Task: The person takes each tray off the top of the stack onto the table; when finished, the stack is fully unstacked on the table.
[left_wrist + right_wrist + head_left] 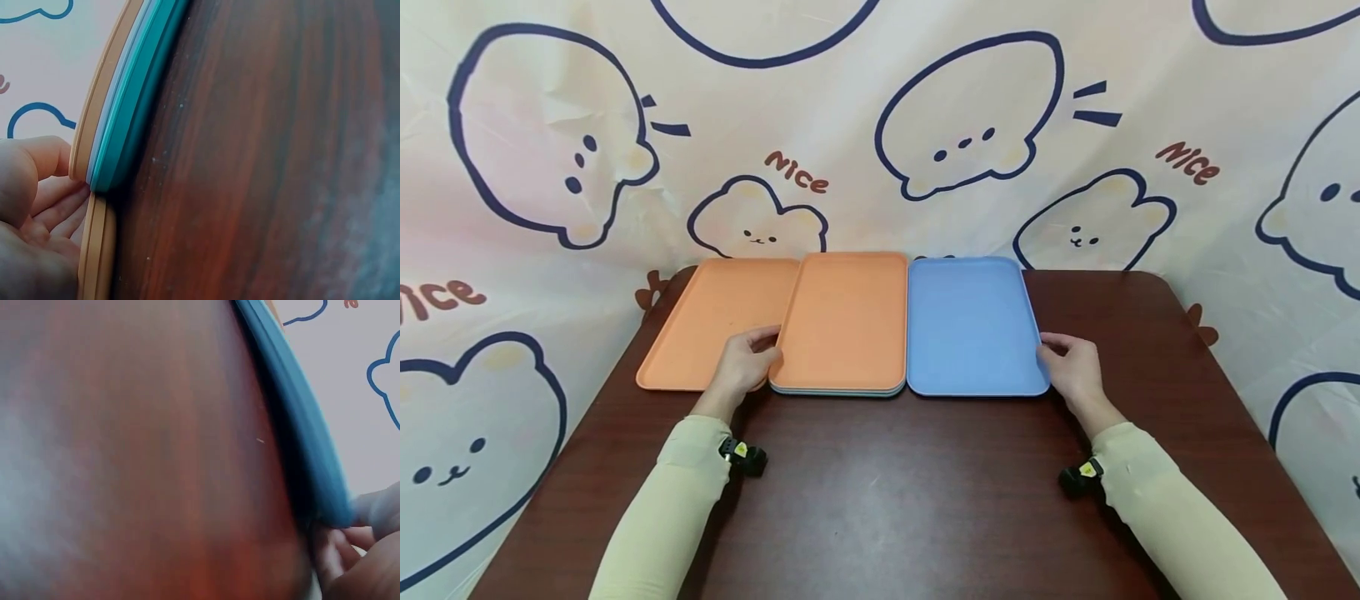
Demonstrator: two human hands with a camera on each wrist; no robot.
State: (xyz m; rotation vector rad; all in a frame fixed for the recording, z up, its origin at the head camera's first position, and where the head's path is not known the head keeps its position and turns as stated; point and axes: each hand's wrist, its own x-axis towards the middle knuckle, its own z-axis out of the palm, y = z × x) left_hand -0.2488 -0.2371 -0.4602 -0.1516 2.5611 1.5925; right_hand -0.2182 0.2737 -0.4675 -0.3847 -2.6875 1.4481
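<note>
Far left, 1 orange tray (pixel 707 321) lies flat on your brown table (pixel 880 500). Next, your left hand (pixel 742 363) grips the near part of the left edge of the tray stack (pixel 846 325), orange on top, pale and teal rims under; can't tell how many rims you've got. Then 1 blue tray (pixel 972 329), just beside the stack; your right hand (pixel 1077 371) pinches its right edge near the front corner.

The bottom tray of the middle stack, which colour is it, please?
The bottom tray is teal green, best seen in the left wrist view.
</note>
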